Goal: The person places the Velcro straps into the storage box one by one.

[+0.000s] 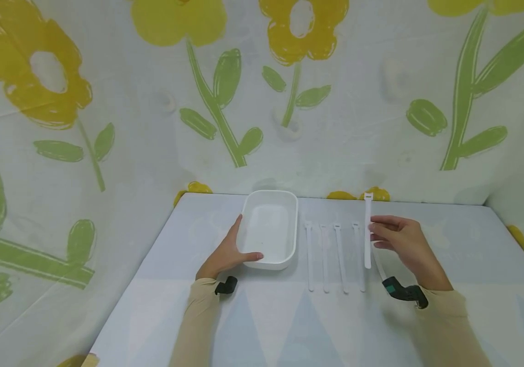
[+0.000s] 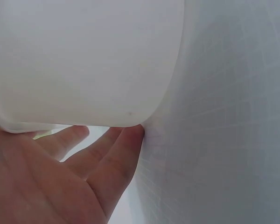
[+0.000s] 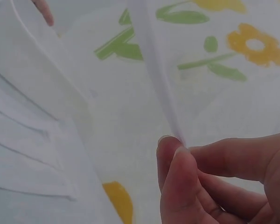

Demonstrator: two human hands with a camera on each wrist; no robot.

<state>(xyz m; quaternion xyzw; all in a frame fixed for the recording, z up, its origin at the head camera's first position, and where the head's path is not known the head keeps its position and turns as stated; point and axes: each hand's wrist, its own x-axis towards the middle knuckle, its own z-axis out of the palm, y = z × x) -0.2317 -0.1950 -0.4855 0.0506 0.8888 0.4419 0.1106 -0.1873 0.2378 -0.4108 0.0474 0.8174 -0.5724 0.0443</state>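
Observation:
A white rectangular tray [image 1: 268, 229] stands at the back middle of the table. My left hand [image 1: 227, 255] grips its near left corner, thumb over the rim; in the left wrist view the fingers of that hand [image 2: 84, 172] touch the tray's outer side [image 2: 84, 60]. To the right, my right hand [image 1: 409, 244] pinches a flat white strap [image 1: 368, 232] with a slotted head at its top. The right wrist view shows thumb and fingertips of the hand [image 3: 224, 177] closed on the strap's edge [image 3: 154, 60].
Several similar white straps [image 1: 339, 257] lie side by side between tray and right hand, with part of another [image 1: 378, 262] under that hand. Behind the pale patterned table [image 1: 276, 316] hangs a flower-printed cloth [image 1: 349, 127]. Dark wrist devices [image 1: 227, 286] sit on both sleeves.

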